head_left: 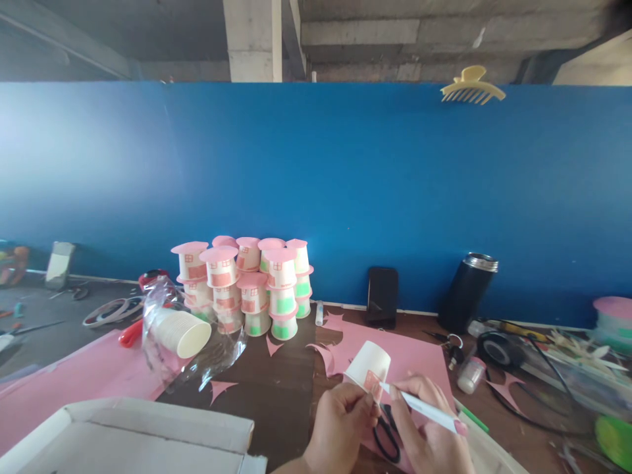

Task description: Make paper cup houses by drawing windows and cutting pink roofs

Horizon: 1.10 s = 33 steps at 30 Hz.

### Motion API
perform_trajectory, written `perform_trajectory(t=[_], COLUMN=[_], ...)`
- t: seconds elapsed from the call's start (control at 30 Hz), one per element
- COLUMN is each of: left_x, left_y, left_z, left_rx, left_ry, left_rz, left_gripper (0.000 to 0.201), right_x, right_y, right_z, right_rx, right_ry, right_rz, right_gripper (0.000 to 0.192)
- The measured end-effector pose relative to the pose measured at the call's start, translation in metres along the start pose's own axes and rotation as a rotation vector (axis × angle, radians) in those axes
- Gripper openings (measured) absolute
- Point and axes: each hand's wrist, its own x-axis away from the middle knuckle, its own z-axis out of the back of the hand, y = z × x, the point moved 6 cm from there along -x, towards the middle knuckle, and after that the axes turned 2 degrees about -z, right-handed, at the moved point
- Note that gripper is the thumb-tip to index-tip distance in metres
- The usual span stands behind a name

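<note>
My left hand (340, 421) grips a white paper cup (368, 361) tilted with its base upward. On the cup's side is a patch drawn in red. My right hand (424, 421) holds a white marker (427, 409) with a pinkish end, its tip at the red patch. Beneath my hands lies pink paper (419, 349) with curved cut-outs, and black scissors (388, 438) rest there, partly hidden. To the left stand several stacked upside-down cups (247, 289) with pink paper discs and red or green drawings.
A sleeve of plain cups (180, 332) in clear plastic lies left. An open white box (148, 428) fills the front left. Against the blue partition (345, 164) stand a phone (382, 296) and a black flask (467, 289). Right are a glue bottle (471, 375) and cables.
</note>
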Motion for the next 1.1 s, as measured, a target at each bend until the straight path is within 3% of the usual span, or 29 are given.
perform_trajectory(t=[0.2,0.47,0.73,1.1], left_x=[-0.0010,-0.0009,-0.0006,-0.0004], left_y=[0.0000,0.0027,0.0013,-0.0016], left_z=[-0.0016,0.0002,-0.0025,-0.0019], left_rx=[0.007,-0.030,0.009,0.031], left_ry=[-0.015,0.008,-0.034,-0.029], left_rz=[0.006,0.012,0.000,0.014], left_gripper=[0.035,0.033,0.036,0.035], right_x=[0.0002,0.0004,-0.0017,0.0001], right_y=[-0.0059,0.0016,-0.0047,-0.0025], right_z=[-0.0017,-0.0014,-0.0005,0.0002], right_rx=[-0.054,0.001,-0.051,-0.043], right_ry=[-0.016,-0.019,-0.034,-0.020], right_rz=[0.050,0.023,0.017,0.003], right_gripper=[0.009,0.016,0.009,0.013])
